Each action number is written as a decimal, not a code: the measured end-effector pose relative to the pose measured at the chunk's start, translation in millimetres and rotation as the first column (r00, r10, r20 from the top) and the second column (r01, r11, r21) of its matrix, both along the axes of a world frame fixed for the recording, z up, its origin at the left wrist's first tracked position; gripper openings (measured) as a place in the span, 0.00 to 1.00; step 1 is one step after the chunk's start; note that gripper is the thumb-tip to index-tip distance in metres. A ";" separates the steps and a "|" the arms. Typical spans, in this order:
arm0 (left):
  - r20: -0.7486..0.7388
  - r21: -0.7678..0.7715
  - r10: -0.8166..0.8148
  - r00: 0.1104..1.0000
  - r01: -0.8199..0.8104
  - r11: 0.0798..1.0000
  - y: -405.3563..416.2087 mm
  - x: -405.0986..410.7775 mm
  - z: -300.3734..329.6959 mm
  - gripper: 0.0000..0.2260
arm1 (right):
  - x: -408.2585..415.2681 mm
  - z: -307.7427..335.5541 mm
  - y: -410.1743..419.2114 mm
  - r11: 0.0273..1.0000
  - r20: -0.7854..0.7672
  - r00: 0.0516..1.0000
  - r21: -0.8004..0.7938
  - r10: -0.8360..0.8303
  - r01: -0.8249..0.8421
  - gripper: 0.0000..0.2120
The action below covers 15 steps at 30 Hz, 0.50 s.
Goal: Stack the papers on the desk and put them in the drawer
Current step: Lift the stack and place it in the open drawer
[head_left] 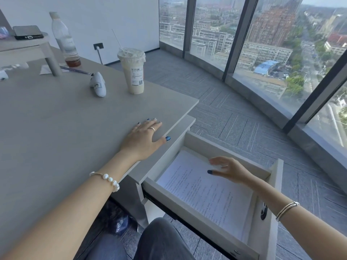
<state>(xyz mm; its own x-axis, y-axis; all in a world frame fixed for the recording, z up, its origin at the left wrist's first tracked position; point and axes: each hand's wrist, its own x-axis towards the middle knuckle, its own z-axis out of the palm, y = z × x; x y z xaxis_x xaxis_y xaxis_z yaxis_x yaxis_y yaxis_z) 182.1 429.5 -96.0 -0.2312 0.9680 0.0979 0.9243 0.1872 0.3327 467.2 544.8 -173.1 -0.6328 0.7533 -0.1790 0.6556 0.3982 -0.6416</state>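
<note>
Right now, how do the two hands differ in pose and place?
Left hand lies palm down, flat on the desk near its edge; right hand is over the papers in the open drawer, fingers loosely spread. Left wrist has a pearl bracelet; right has thin bangles. Both hold nothing.

The desk (56,119) top looks like matt grey laminate, smooth. The drawer (206,145) walls are a pale, smooth board. Inside it, the papers (202,192) are thin white printed sheets. On the far side, a clear plastic cup (133,72) and a translucent plastic bottle (64,42) shine slightly. Beyond the desk, the carpet (234,113) looks rough, woven grey.
</note>
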 end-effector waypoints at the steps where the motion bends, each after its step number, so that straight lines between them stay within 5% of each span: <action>1: 0.000 -0.002 0.001 1.000 -0.001 1.000 -0.4 0.1 0.1 0.29 | 1.6 6.7 -7.3 1.000 -0.029 1.000 -0.006 0.007 -0.007 0.26; 5: 0.004 -0.013 0.000 1.000 0.000 1.000 -1.9 1.5 1.4 0.29 | 26.8 25.8 -28.1 0.998 -0.095 0.995 0.043 -0.032 0.037 0.24; 9: 0.003 -0.020 0.002 1.000 -0.002 1.000 -2.9 1.8 1.6 0.29 | 86.1 30.1 -38.9 0.947 0.006 0.982 0.267 -0.189 0.181 0.29; 15: -0.008 -0.023 0.001 1.000 -0.001 1.000 -2.9 2.6 1.9 0.29 | 144.6 29.0 -66.9 0.911 0.069 0.918 0.175 -0.391 0.375 0.34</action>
